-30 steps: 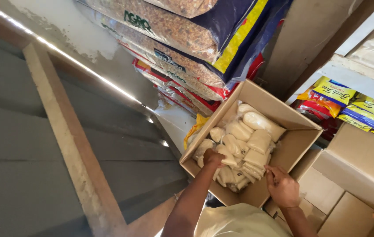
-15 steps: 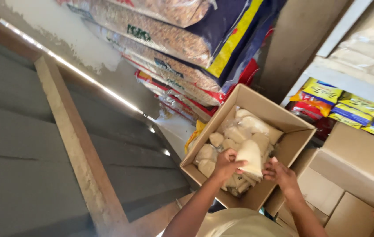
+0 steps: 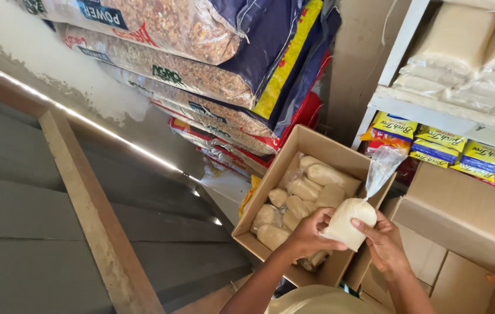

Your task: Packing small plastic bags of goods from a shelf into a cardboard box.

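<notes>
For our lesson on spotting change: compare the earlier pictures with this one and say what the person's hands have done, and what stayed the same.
Both hands, left hand and right hand, have lifted one pale filled plastic bag out of the cardboard box and now hold it over the box's near corner, its clear top standing up. A second ago the left hand was down among the bags and the right hand empty beside the box. The box, its remaining bags and the stacked sacks stayed put.

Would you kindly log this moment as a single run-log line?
left hand: holds pale filled bag | right hand: holds same bag | bag: above open cardboard box | box: holds similar bags
</notes>
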